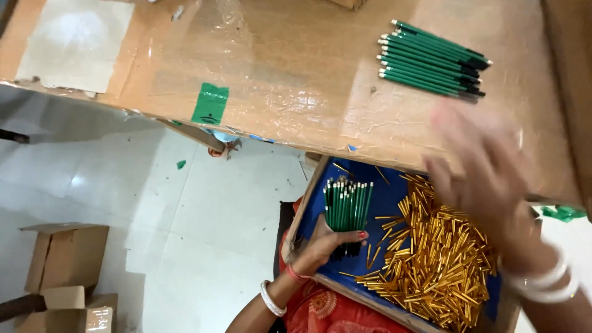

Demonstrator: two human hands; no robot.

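A brown surface w/ a glossy film cover carries a row of finished green pencils at its far right, tips pointing left, dark ends right. A green tape patch sits near the front edge, a pale cardboard sheet lies at the far-left corner, and blue tape bits cling to the edge. Below, on the whitish tiled floor, two open cardboard boxes stand at lower left, one nearer than the other, w/ a small green scrap apart from them.
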